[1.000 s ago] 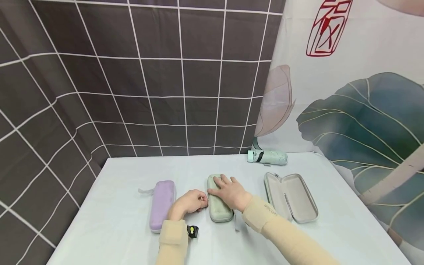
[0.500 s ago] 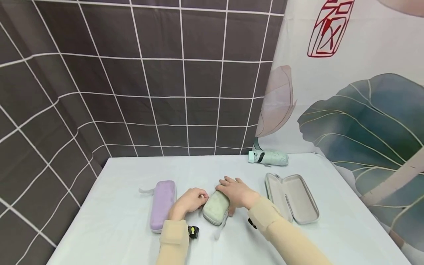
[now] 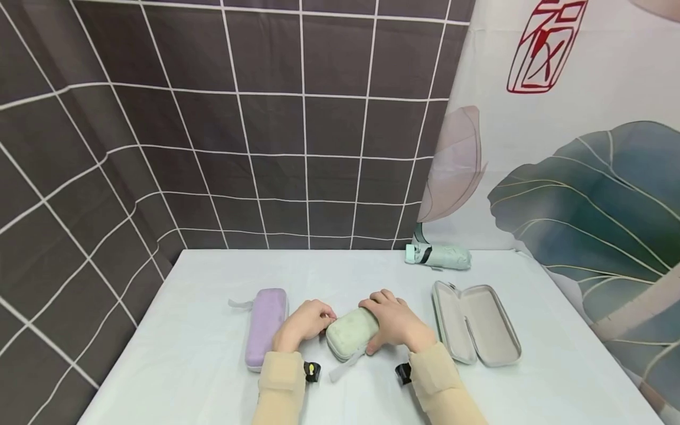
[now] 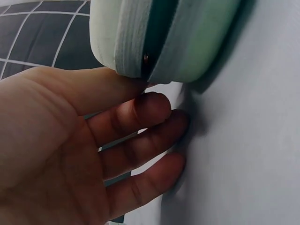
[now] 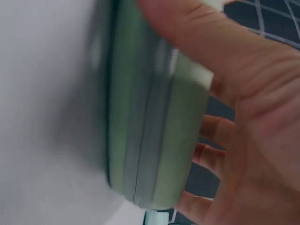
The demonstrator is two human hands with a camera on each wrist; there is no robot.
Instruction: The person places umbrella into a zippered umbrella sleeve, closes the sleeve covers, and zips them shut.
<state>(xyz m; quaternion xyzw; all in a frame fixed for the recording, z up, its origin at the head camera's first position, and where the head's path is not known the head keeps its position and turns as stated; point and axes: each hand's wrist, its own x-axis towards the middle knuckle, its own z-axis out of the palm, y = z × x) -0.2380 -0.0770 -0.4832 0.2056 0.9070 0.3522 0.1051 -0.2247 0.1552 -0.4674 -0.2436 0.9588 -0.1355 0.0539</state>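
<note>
A pale green zip case (image 3: pixel 352 333) lies slanted on the white table between both hands. My right hand (image 3: pixel 395 321) grips its right part, thumb on the near side and fingers over the far side. At the left end, my left hand (image 3: pixel 308 321) pinches with thumb and index finger at the zipper; the pull itself is hidden. In the left wrist view, the zipper (image 4: pixel 157 42) shows a dark gap between its tapes, and the other fingers curl loosely below. The right wrist view shows the zipper line meeting along the case's side (image 5: pixel 145 136). A light strap (image 3: pixel 347 365) hangs toward me.
Left of my left hand lies a purple case (image 3: pixel 267 327) with a strap. Right of my right hand, a grey-lined case (image 3: pixel 478 323) lies spread open. A folded mint umbrella (image 3: pixel 438 257) is near the table's back edge.
My right hand has gone from resting flat on the green case to gripping it. The case has turned, its near end swinging left. My left hand has stayed nearly in place.
</note>
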